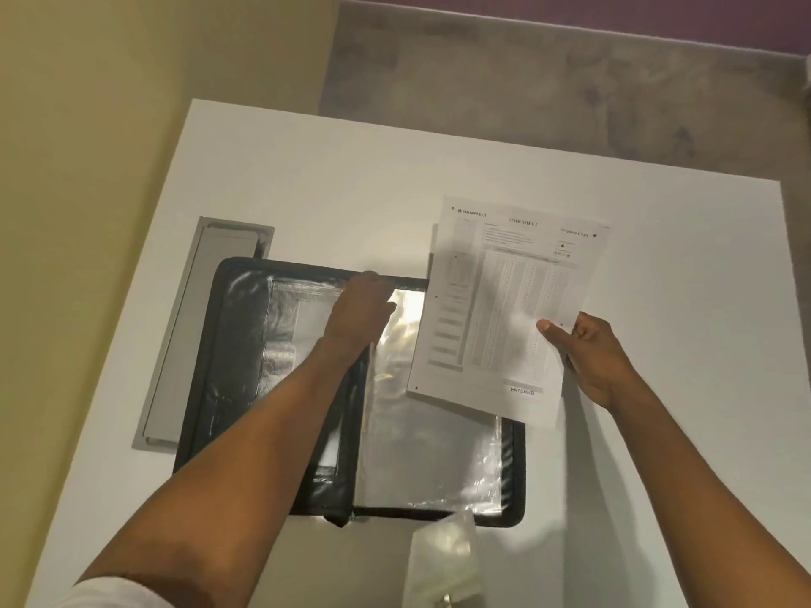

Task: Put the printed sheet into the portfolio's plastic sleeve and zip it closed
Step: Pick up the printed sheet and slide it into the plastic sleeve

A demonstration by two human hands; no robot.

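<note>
A black zip portfolio (210,388) lies open on the white table, its clear plastic sleeves (430,458) shining on the right half. My left hand (360,313) rests at the top of the sleeves, fingers pinching a sleeve's upper edge near the spine. My right hand (588,357) holds the printed sheet (504,309) by its right edge, thumb on top. The sheet hangs tilted above the portfolio's upper right corner and hides that corner.
The white table (658,265) ends at a grey floor (570,81) behind and a yellowish wall (87,125) on the left. A grey recessed cable tray (184,335) sits left of the portfolio. A loose crumpled clear plastic piece (443,559) lies in front of the portfolio.
</note>
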